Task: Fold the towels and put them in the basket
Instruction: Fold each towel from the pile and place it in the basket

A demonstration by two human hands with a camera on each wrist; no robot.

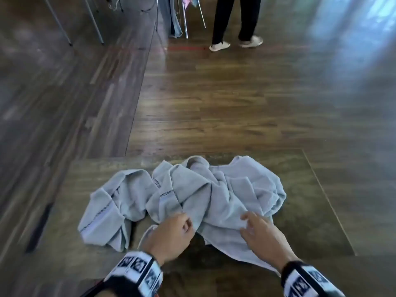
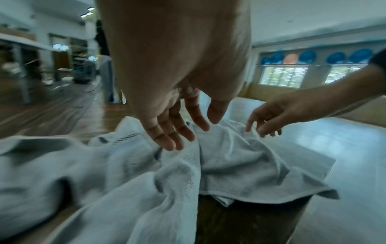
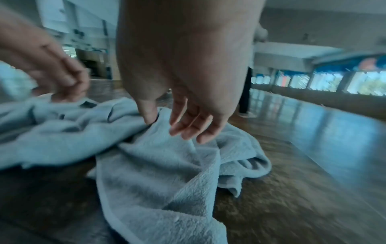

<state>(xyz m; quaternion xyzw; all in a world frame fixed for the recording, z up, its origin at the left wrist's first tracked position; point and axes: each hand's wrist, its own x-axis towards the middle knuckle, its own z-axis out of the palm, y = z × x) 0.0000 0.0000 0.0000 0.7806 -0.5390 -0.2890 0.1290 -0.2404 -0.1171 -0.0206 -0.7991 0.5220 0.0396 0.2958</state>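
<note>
Crumpled light grey towels lie heaped on a wooden table [image 1: 310, 211]. The bigger heap [image 1: 214, 189] [image 2: 229, 165] [image 3: 156, 165] is in the middle and a striped-edged towel [image 1: 111, 202] lies to its left. My left hand [image 1: 173, 230] [image 2: 196, 125] is at the heap's near edge, with its fingers extended down onto the cloth and nothing gripped. My right hand [image 1: 257, 228] [image 3: 173, 128] rests on the heap's right side, fingers loose, thumb tip touching a fold. No basket is in view.
The table's right edge [image 1: 330, 202] runs diagonally and its far edge lies just beyond the towels. Past it is a wooden floor. A person [image 1: 235, 22] stands at the back beside metal chair legs [image 1: 94, 20].
</note>
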